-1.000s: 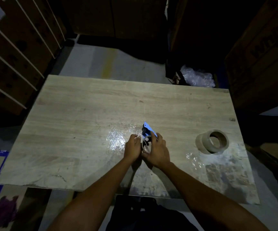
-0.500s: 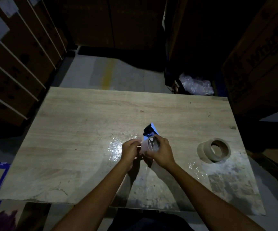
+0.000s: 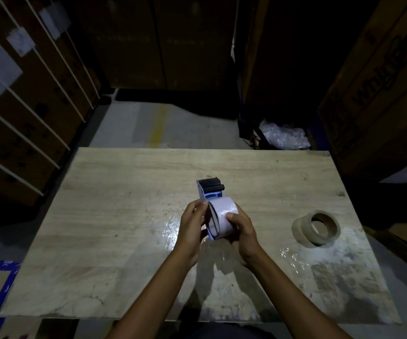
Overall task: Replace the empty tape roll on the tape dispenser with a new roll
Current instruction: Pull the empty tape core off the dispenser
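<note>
I hold a blue tape dispenser [image 3: 211, 191] with a black toothed blade end above the middle of the wooden table [image 3: 114, 216]. A clear tape roll [image 3: 223, 211] sits on the dispenser. My left hand [image 3: 190, 222] grips the dispenser's blue side plate from the left. My right hand [image 3: 240, 228] wraps around the roll from the right and below. The dispenser's handle is hidden behind my hands. An empty brown cardboard tape core [image 3: 318, 227] lies on the table to the right, apart from both hands.
Crinkled clear film [image 3: 169, 230] shines on the table just under my hands. Large cardboard boxes [image 3: 378, 89] stand at the right and shelving [image 3: 21, 113] at the left. A clear plastic bag [image 3: 283, 137] lies beyond the table's far edge.
Both hands have lifted the dispenser off the table and turned it, so the clear roll now faces up and the blade end points away from me.
</note>
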A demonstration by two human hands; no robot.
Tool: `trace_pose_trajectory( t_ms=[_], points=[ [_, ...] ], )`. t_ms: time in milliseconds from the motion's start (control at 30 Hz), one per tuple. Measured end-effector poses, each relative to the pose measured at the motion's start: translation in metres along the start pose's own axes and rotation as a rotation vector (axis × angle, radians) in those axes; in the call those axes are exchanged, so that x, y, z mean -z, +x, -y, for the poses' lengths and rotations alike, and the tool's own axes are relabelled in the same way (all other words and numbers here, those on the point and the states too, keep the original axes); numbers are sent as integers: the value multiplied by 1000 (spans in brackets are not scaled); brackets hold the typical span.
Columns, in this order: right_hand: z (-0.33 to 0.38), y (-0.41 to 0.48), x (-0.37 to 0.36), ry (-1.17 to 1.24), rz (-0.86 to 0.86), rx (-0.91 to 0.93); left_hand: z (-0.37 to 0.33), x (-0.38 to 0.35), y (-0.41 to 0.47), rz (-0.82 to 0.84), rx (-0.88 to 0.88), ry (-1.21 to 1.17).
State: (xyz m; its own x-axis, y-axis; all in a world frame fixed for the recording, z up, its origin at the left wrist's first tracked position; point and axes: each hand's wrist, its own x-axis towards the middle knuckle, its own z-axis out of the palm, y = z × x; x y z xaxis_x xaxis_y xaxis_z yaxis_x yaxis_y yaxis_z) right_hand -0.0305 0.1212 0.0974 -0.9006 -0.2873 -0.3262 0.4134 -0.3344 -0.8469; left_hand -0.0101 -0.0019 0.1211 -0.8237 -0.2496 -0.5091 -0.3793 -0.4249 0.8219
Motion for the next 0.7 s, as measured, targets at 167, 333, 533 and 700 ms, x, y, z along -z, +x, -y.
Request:
trace_pose_trajectory(
  t_ms=[167, 333, 533, 700],
  points=[
    [9, -7, -15, 296, -87, -147, -16, -2, -20, -2, -117, 39],
    [17, -9, -20, 337, -71, -131, -26, 2, -29, 43, -224, 137],
    [24, -10, -22, -45, -76, 87, -34, 3, -27, 48, -198, 165],
    [24, -15, -23, -628, -193, 388, -36, 4, -23, 139, -160, 185]
  ],
)
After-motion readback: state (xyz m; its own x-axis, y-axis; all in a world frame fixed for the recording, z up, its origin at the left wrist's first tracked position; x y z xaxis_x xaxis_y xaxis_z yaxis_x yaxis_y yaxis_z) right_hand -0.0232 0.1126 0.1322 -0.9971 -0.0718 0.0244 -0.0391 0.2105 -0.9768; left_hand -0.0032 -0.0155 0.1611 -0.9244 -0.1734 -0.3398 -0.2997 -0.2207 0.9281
